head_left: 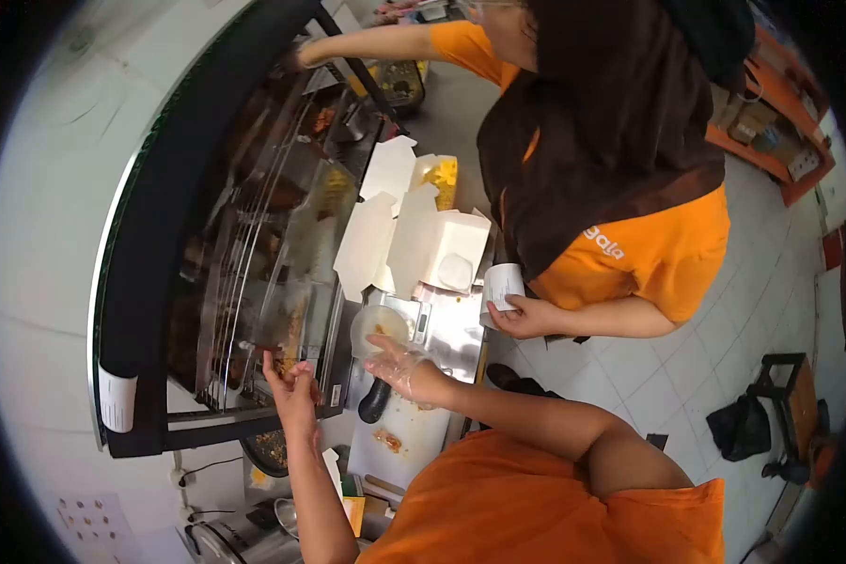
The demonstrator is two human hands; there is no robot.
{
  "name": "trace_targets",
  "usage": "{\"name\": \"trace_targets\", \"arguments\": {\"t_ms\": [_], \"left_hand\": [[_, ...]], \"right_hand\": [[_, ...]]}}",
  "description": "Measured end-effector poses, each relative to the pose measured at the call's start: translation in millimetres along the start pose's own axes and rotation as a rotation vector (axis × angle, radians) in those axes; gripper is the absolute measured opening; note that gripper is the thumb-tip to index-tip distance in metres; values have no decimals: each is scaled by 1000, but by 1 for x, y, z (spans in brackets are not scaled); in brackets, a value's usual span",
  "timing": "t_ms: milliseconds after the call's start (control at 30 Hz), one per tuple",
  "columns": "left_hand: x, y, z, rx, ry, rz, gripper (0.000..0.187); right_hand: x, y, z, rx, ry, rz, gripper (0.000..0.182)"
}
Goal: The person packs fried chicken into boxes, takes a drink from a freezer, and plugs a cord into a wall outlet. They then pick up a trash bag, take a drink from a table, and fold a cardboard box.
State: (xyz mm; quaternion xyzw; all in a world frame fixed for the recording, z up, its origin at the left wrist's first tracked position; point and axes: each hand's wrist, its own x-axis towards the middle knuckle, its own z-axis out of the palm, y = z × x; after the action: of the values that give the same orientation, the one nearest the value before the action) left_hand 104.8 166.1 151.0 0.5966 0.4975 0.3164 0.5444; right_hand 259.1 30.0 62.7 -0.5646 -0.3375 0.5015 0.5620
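My left hand (294,390) is raised at the lower edge of the glass display cabinet (301,273), fingers apart and fingertips near the pane; nothing shows in it. A clear plastic glove covers my right hand (404,369), which is beside a round pale dish (379,326) holding a little food. Its fingers look spread, with no held object visible. Below that hand, a black handle (374,402) lies over the white cutting board (395,453). Food scraps (387,440) are on the board. Beyond the dish stand open white boxes (367,240), one with yellow food (439,179).
A co-worker (620,179) stands across the steel counter (456,329), one hand in the cabinet's far end and the other holding a printed white cup or roll (504,285). A black tray of food (268,451) sits at lower left. A stool (788,404) stands at right.
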Motion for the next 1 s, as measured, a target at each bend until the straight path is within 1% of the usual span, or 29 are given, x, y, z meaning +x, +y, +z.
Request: {"name": "trace_targets", "arguments": {"t_ms": [67, 200, 267, 300, 367, 400, 467, 567, 600, 667, 700, 733, 767, 800, 833, 900, 933, 967, 1000], "left_hand": [[7, -1, 2, -2, 14, 8, 86], [9, 4, 5, -39, 32, -22, 86], [12, 5, 6, -50, 31, -35, 85], [13, 6, 6, -42, 23, -46, 85], [17, 9, 8, -43, 24, -56, 85], [18, 10, 11, -37, 17, -54, 85], [20, 12, 14, -32, 20, -51, 85], [21, 10, 16, -42, 8, -48, 87], [18, 10, 15, -47, 1, -64, 88], [21, 8, 13, -59, -31, -66, 90], [20, 7, 9, -60, -48, -65, 91], [22, 7, 8, -1, -44, -74, 93], [20, 12, 9, -6, -78, -81, 96], [21, 13, 11, 3, -90, -81, 97], [24, 12, 13, 6, -104, -80, 98], [37, 2, 16, -8, -136, -46, 101], [44, 3, 20, 17, -153, -31, 101], [50, 3, 25, 43, -168, -29, 101], [58, 3, 30, 80, -177, 23, 99]], "right_hand": [[-4, -23, -8, -50, -38, 79, 69], [0, -6, -4, 2, -47, 91, 69], [5, 1, -3, 101, -61, 42, 67], [6, 1, -2, 92, -72, 45, 67], [9, -3, 0, -24, -67, 167, 65], [9, -6, 0, -32, -78, 167, 65], [9, -13, 2, 76, -86, 192, 65], [2, -33, -5, 134, -120, 254, 64], [0, -28, -3, 136, -125, 261, 64], [8, -9, -1, 83, -76, 121, 61], [12, 2, 1, 78, -99, 116, 61], [17, 14, 2, 122, -68, 19, 60], [18, 21, 4, 169, -45, -70, 58], [21, 17, 3, 168, -25, -1, 58], [24, 17, 2, 146, -64, 0, 58], [28, 17, 5, 236, -37, -64, 57], [26, -3, 7, 252, 0, -60, 54], [25, -20, 5, 196, 25, -76, 51], [28, -32, 7, 240, 63, -121, 50]]}}
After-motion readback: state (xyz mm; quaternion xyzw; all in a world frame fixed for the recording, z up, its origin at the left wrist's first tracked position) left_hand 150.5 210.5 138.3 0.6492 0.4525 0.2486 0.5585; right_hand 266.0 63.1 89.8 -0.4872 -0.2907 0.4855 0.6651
